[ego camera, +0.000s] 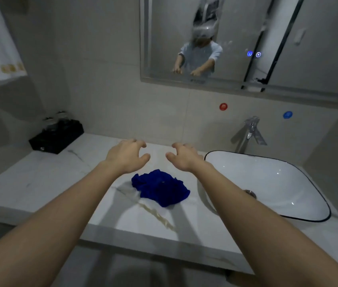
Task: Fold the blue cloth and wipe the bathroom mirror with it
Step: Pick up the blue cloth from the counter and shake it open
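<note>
Head view: crumpled blue cloth [161,188]

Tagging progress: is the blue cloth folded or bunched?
Bunched, not folded. The blue cloth lies in a crumpled heap on the counter beside the sink; left hand and right hand hover beyond it, holding nothing.

Both hands, left hand [127,156] and right hand [182,157], hover (fingers loosely curled) beyond the crumpled blue cloth [161,188] on the counter [39,183].
</note>
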A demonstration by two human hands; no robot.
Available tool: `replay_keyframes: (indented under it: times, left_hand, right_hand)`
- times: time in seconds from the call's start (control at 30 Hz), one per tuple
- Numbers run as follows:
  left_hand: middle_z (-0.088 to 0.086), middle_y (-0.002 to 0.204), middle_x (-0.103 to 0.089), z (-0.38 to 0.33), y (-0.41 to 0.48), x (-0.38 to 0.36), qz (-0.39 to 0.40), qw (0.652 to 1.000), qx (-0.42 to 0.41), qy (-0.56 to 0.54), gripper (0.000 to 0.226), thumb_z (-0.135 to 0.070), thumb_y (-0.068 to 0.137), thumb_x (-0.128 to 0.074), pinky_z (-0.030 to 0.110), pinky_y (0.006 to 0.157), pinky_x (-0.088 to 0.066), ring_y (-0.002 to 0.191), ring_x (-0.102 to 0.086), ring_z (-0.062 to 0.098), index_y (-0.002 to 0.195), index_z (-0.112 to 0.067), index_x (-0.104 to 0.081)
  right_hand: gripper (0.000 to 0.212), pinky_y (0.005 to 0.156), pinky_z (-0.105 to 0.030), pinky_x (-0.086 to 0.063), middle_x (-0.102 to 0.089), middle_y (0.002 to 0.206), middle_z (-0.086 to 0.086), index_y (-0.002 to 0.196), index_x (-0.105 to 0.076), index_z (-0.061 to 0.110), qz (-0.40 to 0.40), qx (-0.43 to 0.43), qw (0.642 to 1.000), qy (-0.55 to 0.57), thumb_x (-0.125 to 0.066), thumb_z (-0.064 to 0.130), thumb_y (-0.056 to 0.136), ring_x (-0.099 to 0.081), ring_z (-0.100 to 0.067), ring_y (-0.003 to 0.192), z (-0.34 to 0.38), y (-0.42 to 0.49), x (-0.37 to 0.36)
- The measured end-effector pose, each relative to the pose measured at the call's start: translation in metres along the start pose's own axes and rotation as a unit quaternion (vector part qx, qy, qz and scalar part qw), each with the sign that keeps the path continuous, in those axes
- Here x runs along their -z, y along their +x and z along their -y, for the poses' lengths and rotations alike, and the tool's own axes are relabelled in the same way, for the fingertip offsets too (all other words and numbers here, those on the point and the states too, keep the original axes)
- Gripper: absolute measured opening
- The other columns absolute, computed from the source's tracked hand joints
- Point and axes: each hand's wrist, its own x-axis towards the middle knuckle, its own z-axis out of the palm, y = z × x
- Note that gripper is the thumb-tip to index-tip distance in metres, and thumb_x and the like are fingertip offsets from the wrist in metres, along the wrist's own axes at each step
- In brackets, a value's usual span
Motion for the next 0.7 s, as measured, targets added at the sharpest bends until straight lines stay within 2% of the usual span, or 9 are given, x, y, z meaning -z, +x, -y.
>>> replay_keyframes:
  times: [0.27,0.53,0.7]
  left_hand:
    - [0.004,0.138,-0.044,0.028,0.061,-0.053,0.061,0.997,-0.024,-0.044,0.047,-0.041,0.091,-0.045,0.039,0.092,-0.043,0.122,-0.045,0.024,0.133,-0.020,-0.044]
    - [0.002,0.134,-0.045,0.050,0.098,-0.141,0.179,0.981,0.000,-0.081,0.048,-0.040,0.089,-0.050,0.035,0.091,-0.042,0.115,-0.048,0.021,0.132,-0.020,-0.044]
    - [0.004,0.135,-0.044,0.060,0.117,-0.191,0.235,0.969,0.007,-0.071,0.051,-0.039,0.089,-0.052,0.035,0.093,-0.042,0.119,-0.046,0.023,0.134,-0.018,-0.042]
  right_hand:
    - [0.051,0.103,-0.047,-0.030,-0.034,0.145,-0.011,0.142,-0.029,0.018,0.043,-0.052,0.998,0.003,-0.034,0.041,0.097,-0.029,-0.031,0.131,-0.005,0.072,-0.047]
    - [0.050,0.104,-0.047,-0.031,-0.035,0.142,-0.012,0.140,-0.032,0.016,0.137,-0.099,0.985,0.018,-0.035,0.040,0.096,-0.032,-0.033,0.129,-0.052,0.132,-0.108]
    - [0.044,0.098,-0.043,-0.038,-0.044,0.129,-0.013,0.130,-0.040,0.011,0.176,-0.109,0.978,0.029,-0.041,0.035,0.094,-0.043,-0.031,0.115,-0.080,0.170,-0.141]
